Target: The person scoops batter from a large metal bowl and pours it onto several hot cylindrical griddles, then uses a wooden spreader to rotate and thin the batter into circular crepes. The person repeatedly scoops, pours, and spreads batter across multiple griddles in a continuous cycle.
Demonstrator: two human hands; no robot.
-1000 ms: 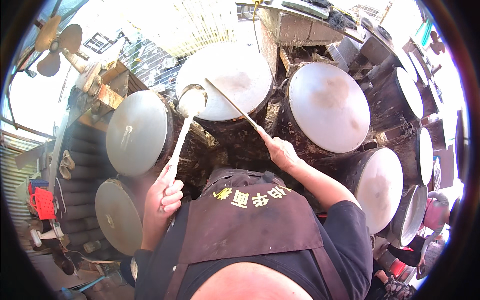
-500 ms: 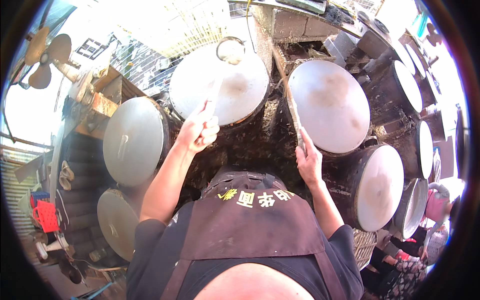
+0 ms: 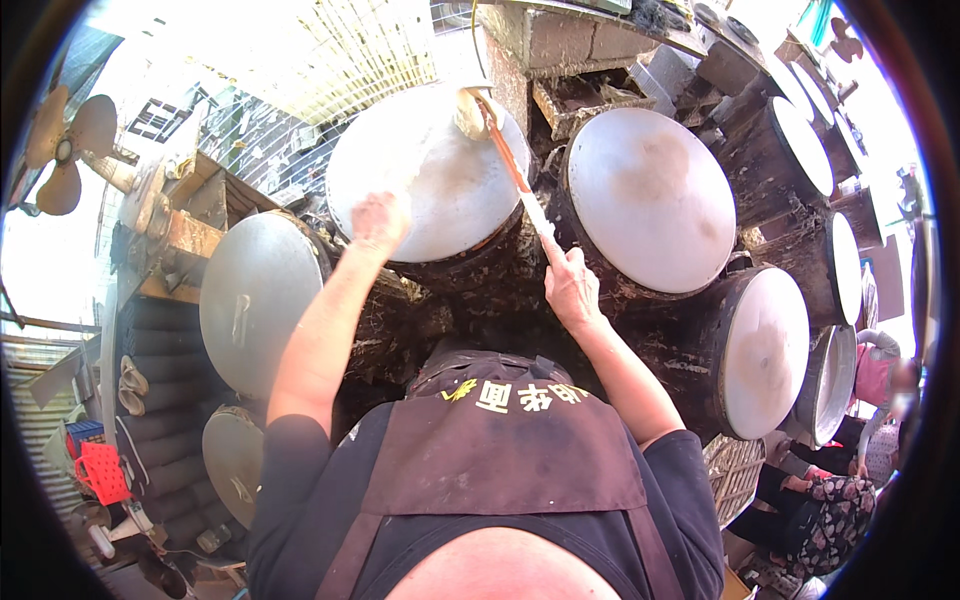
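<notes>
Fingers of the right hand (image 3: 572, 290) close around the lower end of a long stick (image 3: 512, 172), an orange-and-pale handle that slants up and to the left across the round griddle (image 3: 440, 190) straight ahead; that grip is firm and fully shut on the handle. At the stick's far end sits a pale scoop-like head (image 3: 474, 112), resting on or just above the far rim of that griddle, though which cannot be told. The left hand (image 3: 378, 222) is curled into a loose fist on the near left part of the same pale surface; it seems to press or hold something small, but what it holds is hidden, so its grip cannot be judged. Around this griddle stand others of the same kind: a grey one (image 3: 262, 300) to the left, a broad one (image 3: 652, 200) just to the right, another (image 3: 765, 350) lower right, all set on dark, crusted drum stoves (image 3: 470, 300). By the look of it, the step in hand is working the centre griddle's surface with tool and hand together; a next move would call for a steady sweep of the stick without lifting the head off the plate.
</notes>
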